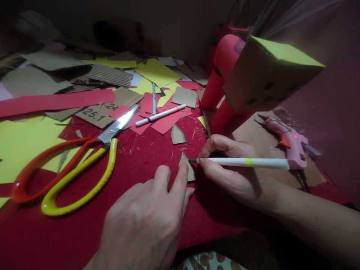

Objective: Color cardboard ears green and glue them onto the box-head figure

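Observation:
My right hand (pixel 227 165) is closed in a pen grip round a white marker (pixel 270 163) with a green tip and a lime band. The tip meets the edge of a small pointed cardboard piece (pixel 191 174), whose top is edged in green. My left hand (pixel 149 213) holds this piece down on the red cloth with its index finger; the thumb is partly hidden. Just beyond lies a similar cardboard piece (pixel 178 135) with a green outline. Large scissors (pixel 111 132) with one red and one yellow handle lie partly open to the left.
A figure of red tubes (pixel 211 90) and a cardboard box head (pixel 253 75) stands at back right. Beside it lies a pink glue gun (pixel 292 140) with a lit red light. Paper and cardboard scraps (pixel 157 71), a capped marker (pixel 160 115) and a blue-patterned stick (pixel 154 99) lie behind.

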`<state>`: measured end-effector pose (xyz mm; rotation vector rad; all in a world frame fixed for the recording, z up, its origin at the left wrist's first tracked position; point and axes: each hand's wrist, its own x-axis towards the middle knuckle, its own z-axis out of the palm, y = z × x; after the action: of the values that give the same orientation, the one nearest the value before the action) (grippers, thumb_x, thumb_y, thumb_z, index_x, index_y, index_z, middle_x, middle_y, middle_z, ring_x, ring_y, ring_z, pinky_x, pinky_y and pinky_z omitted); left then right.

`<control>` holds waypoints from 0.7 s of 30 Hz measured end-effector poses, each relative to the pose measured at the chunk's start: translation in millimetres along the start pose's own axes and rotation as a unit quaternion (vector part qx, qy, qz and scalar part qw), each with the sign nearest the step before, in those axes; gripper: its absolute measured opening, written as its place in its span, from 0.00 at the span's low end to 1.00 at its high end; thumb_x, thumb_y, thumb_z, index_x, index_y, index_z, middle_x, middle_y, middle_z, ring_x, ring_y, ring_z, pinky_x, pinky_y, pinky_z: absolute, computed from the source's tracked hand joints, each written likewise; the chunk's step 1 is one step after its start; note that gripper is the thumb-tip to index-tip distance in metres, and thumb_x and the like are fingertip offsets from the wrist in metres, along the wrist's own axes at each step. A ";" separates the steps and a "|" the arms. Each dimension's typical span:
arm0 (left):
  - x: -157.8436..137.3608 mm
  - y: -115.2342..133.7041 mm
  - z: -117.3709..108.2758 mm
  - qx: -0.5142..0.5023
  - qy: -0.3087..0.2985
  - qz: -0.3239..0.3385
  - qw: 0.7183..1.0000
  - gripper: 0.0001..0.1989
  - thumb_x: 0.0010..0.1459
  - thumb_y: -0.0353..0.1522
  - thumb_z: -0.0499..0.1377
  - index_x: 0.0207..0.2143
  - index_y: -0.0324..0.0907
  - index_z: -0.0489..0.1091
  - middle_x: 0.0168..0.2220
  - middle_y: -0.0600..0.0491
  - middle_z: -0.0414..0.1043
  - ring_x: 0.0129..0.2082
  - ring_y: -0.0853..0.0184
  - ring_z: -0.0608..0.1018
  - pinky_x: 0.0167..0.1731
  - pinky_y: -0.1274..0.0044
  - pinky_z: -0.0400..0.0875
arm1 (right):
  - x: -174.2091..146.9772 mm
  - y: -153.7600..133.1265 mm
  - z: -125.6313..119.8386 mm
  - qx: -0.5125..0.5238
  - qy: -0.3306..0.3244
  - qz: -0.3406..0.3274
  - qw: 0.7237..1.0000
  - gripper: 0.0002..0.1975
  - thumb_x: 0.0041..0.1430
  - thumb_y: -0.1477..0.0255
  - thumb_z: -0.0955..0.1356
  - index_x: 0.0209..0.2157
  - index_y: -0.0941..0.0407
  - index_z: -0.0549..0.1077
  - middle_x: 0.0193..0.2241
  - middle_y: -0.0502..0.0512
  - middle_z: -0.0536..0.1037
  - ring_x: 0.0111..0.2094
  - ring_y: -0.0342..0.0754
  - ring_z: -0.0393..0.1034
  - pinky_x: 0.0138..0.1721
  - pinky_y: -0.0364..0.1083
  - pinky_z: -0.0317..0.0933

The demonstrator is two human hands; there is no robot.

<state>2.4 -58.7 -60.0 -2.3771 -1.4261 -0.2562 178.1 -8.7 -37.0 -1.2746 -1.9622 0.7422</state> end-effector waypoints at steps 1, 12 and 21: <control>-0.7 0.0 -0.1 0.000 0.003 0.001 1.000 0.21 0.62 0.38 0.49 0.56 0.43 0.65 0.26 0.53 0.62 0.19 0.66 0.64 0.21 0.72 0.49 | -0.1 -0.1 -0.1 0.002 0.000 0.004 1.000 0.07 0.50 0.84 0.65 0.25 0.57 0.67 0.19 0.43 0.67 0.20 0.35 0.59 0.19 0.34 0.52; -0.2 1.1 -3.5 0.000 -0.004 0.002 1.000 0.22 0.62 0.37 0.49 0.57 0.43 0.64 0.26 0.53 0.62 0.18 0.66 0.65 0.20 0.72 0.50 | 1.8 -4.0 -3.6 0.019 -0.021 0.022 0.999 0.08 0.47 0.84 0.65 0.23 0.58 0.67 0.17 0.42 0.65 0.19 0.35 0.58 0.19 0.35 0.52; -1.7 1.4 -5.7 0.004 -0.012 0.005 1.000 0.22 0.62 0.37 0.49 0.57 0.43 0.64 0.26 0.53 0.63 0.18 0.66 0.65 0.19 0.72 0.51 | 1.4 -4.4 -4.1 0.031 -0.022 0.046 0.998 0.08 0.49 0.84 0.65 0.24 0.57 0.67 0.18 0.42 0.66 0.19 0.36 0.59 0.19 0.36 0.53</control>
<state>3.0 -62.9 -55.6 -2.3883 -1.4240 -0.2208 178.5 -8.6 -30.9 -1.3289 -1.9097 0.8770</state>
